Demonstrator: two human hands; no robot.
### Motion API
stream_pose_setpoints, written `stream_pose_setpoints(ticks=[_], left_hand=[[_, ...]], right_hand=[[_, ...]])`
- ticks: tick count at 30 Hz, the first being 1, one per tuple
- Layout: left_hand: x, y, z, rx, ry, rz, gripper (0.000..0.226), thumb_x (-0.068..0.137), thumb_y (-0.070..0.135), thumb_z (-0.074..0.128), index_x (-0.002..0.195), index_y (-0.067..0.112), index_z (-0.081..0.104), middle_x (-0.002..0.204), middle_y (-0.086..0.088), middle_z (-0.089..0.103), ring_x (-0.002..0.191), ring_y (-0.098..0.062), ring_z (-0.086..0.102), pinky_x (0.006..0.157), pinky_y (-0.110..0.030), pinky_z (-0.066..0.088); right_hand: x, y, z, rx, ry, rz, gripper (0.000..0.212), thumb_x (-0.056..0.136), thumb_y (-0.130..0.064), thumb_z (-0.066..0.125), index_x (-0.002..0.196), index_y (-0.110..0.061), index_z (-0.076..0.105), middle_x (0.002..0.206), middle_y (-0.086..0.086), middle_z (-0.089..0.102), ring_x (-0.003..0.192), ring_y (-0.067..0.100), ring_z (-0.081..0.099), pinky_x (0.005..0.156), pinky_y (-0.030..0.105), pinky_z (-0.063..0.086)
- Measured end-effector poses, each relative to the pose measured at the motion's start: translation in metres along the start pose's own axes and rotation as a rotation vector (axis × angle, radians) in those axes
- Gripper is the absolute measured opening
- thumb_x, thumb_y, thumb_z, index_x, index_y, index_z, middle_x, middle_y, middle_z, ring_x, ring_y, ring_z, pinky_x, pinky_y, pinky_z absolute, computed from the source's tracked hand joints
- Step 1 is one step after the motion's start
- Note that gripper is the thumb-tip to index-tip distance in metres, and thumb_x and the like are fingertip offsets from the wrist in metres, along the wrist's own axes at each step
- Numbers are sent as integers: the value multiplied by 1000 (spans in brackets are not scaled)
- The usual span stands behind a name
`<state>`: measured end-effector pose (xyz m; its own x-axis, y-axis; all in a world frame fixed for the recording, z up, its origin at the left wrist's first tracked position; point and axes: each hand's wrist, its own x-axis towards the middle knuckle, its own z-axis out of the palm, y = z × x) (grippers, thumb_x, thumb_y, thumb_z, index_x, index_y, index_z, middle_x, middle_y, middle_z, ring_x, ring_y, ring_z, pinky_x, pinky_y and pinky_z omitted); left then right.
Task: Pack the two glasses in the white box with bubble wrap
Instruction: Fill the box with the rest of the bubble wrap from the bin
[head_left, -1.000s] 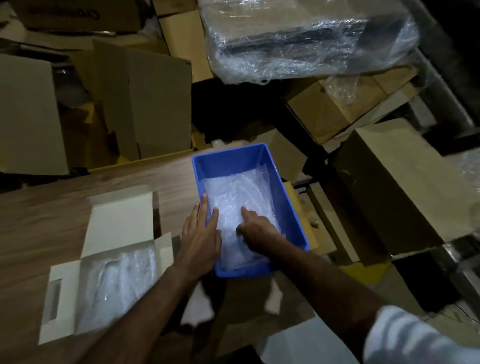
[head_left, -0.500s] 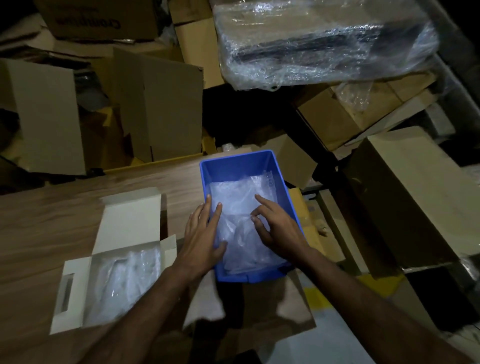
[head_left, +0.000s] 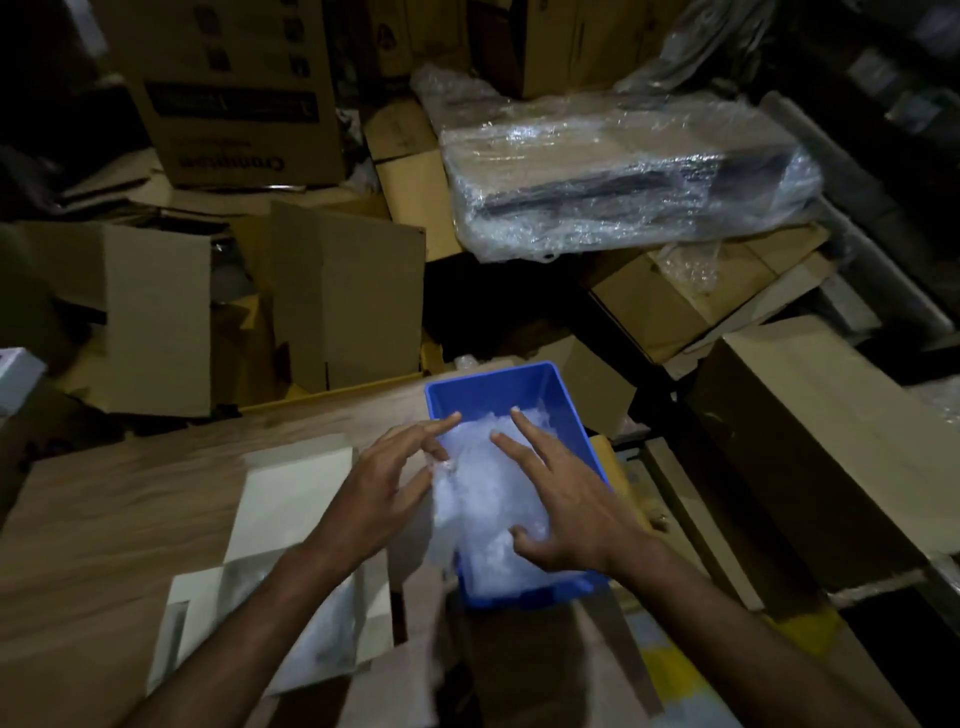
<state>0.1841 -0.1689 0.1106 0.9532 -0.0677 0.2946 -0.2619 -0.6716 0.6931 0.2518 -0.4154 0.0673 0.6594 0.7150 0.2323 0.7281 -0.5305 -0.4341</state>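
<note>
A blue plastic bin (head_left: 519, 378) stands on the wooden table with a crumpled bubble wrap bundle (head_left: 488, 509) in it. My left hand (head_left: 382, 491) pinches the bundle's left edge, which rises over the bin's left rim. My right hand (head_left: 569, 501) lies on top of the bundle with spread, straight fingers and its thumb against the near side. The white box (head_left: 291, 493) lies open at lower left, its lid flat, with more bubble wrap (head_left: 324, 636) inside. No glass shows; the wrap hides whatever it holds.
Brown cardboard boxes (head_left: 343, 291) crowd the space behind the wooden table (head_left: 104, 519). A plastic-wrapped flat package (head_left: 623, 176) lies at the back right. A large carton (head_left: 810, 457) stands close to the bin's right side.
The wrap's left edge has come up over the bin's rim in my left hand. My right hand shifted from the bin's near end onto the top of the bundle. The camera tilted upward.
</note>
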Motion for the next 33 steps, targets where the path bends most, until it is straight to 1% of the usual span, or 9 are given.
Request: stream_pose_setpoints(ticks=[7,9,12,15,21,23,26,29,33], left_hand=[[-33,15,-61,-124,172,-35,29,100,8,54,105,36,57,128,4,68,119,-16,64,93,-42,53],[-44,11,-79,-241,279,-103,1,96,17,54,95,18,54,116,4,73,109,-14,68,87,-37,53],[-56,2,-100,-334,411,-303,15,94,13,59,91,4,47,73,8,59,67,-9,56,60,-27,47],[-71,-7,-108,-511,388,-595,8,103,7,48,107,4,54,70,2,59,55,-9,52,50,-24,45],[-106,-38,-108,-698,518,-954,37,103,32,53,110,-2,64,77,-15,58,66,-27,53,56,-31,42],[-121,-48,-105,-732,626,-1033,46,102,37,55,113,-7,65,89,-18,65,77,-33,59,66,-41,49],[-136,-50,-103,-653,707,-1084,41,103,38,53,103,0,67,72,-9,63,54,-19,56,47,-25,43],[-150,-51,-108,-575,732,-996,29,102,36,56,96,9,61,58,3,57,42,-7,47,36,-19,37],[-170,-52,-128,-620,704,-848,42,99,20,61,135,27,41,84,-1,67,65,-11,61,55,-18,51]], right_hand=[[41,-42,26,273,48,-48,35,95,-37,59,127,-26,66,161,0,36,144,20,40,109,34,39],[50,-66,20,510,52,-11,27,99,-40,57,106,-18,72,124,-4,67,116,13,62,93,36,50],[66,-98,3,969,-90,158,34,99,-30,65,72,-10,63,71,-2,60,68,12,59,67,29,45],[83,-117,1,1341,-307,419,33,88,-38,75,89,-5,71,91,13,72,82,26,68,84,42,52],[71,-150,48,2089,-376,746,99,64,-62,87,138,-2,60,143,19,57,132,33,54,120,47,32],[64,-161,62,2107,-315,741,96,55,-51,96,131,0,66,136,22,62,126,33,60,120,48,33],[61,-167,83,1849,-225,811,71,76,-30,86,134,2,61,130,19,67,109,27,72,97,37,56],[61,-168,103,1546,-78,841,102,69,-36,92,151,-10,38,126,12,71,109,25,72,96,39,58],[56,-164,107,1076,137,626,81,85,-25,82,148,-35,33,146,-3,50,127,16,57,97,33,56]])
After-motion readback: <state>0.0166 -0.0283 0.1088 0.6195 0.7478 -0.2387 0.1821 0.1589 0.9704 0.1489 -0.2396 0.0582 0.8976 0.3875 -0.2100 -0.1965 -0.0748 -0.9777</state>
